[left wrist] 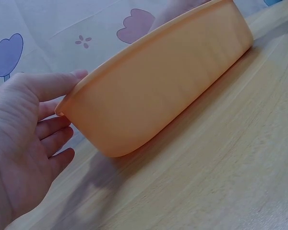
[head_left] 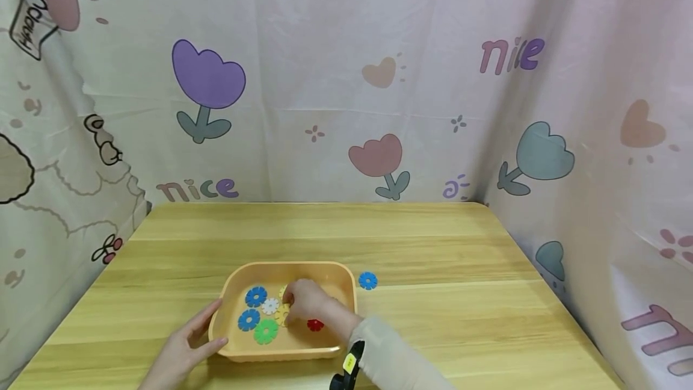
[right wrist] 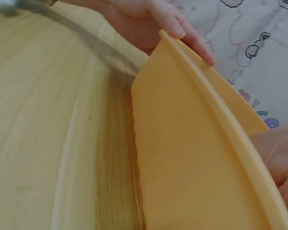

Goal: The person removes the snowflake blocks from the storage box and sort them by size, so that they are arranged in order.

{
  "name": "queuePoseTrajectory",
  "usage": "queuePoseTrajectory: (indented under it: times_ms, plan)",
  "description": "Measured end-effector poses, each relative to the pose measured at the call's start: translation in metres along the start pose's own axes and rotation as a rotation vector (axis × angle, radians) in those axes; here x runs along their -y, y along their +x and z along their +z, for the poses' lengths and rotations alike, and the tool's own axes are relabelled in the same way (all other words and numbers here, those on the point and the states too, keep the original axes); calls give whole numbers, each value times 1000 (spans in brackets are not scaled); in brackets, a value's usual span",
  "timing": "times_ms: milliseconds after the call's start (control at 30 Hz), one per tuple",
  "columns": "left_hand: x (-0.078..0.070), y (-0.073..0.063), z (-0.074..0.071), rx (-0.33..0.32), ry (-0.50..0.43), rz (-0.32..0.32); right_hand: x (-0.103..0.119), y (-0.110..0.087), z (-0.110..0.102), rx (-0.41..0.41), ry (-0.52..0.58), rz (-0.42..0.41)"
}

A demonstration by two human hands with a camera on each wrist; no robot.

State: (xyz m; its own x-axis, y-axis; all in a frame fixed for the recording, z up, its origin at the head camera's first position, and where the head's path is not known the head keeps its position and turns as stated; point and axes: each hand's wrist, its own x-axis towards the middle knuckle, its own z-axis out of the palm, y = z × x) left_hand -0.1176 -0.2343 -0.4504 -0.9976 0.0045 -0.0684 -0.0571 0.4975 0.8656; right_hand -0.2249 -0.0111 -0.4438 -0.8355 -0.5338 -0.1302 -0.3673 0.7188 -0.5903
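Note:
A yellow-orange plastic basin (head_left: 292, 355) sits on the table with several toothed plastic discs inside. My left hand (head_left: 181, 342) holds its left end, the thumb on the near rim and the other fingers round the end, as the left wrist view (left wrist: 26, 129) also shows. My right hand (head_left: 308, 303) reaches into the basin, its fingertips at a yellow disc (head_left: 281, 316); whether they pinch it cannot be told. Around it lie two blue discs (head_left: 256, 297), a white disc (head_left: 270, 306), a green disc (head_left: 266, 331) and a red disc (head_left: 315, 325), partly covered by my right arm.
One blue disc (head_left: 368, 280) lies on the wooden table (head_left: 433, 318) just right of the basin. A printed curtain (head_left: 325, 77) hangs behind the table and along both sides. A black device (head_left: 349, 369) is strapped at my right wrist.

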Motion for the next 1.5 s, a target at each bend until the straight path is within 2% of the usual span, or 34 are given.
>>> queuePoseTrajectory:
  times_ms: [167,433,700,767,900,1133,1333,1500]
  plan:
    - [0,0,1,-4,6,0,1,-1,-1,2,-32,-11]
    - [0,-1,1,0,10,-6,-1,3,-3,6,65,31]
    - [0,0,0,-20,6,30,1,5,-5,8,70,21]
    - [0,1,0,-16,2,24,1,4,-7,5,120,14]
    - [1,1,-1,0,-2,6,0,1,-16,10,292,5]
    - [2,0,-3,15,22,-34,-5,-7,-41,22,552,43]
    - [3,0,-3,18,23,-46,-20,-23,-68,-4,695,0]
    - [3,1,-3,29,17,-65,-45,-35,-89,-57,782,-24]
